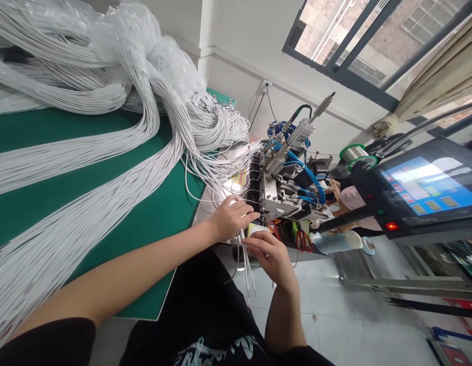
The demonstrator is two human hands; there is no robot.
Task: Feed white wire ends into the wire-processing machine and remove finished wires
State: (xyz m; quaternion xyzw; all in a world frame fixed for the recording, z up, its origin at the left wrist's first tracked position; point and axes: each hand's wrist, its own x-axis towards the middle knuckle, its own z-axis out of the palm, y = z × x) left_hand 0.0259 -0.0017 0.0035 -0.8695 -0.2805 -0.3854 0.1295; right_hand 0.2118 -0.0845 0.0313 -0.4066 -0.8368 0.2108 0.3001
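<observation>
My left hand [230, 218] is closed around a few white cables at the front of a small metal machine [277, 195], its fingertips close to the machine's lower edge. Loose ends of the white cables [246, 267] hang below the hand over my lap. Just to the right, my right hand [272, 254] has its fingers bent together on the same cables; its thumb is mostly hidden. From the machine's dark slotted edge [254, 183], more white cables run back to a large bundle [216, 127].
Thick bundles of white cable [117, 188] lie across a green table [106, 137], some wrapped in clear plastic [144, 40]. Red-handled scissors [304, 241] sit right of my hands. A touchscreen [430, 185] on an arm and a wire spool [357, 156] stand at the right.
</observation>
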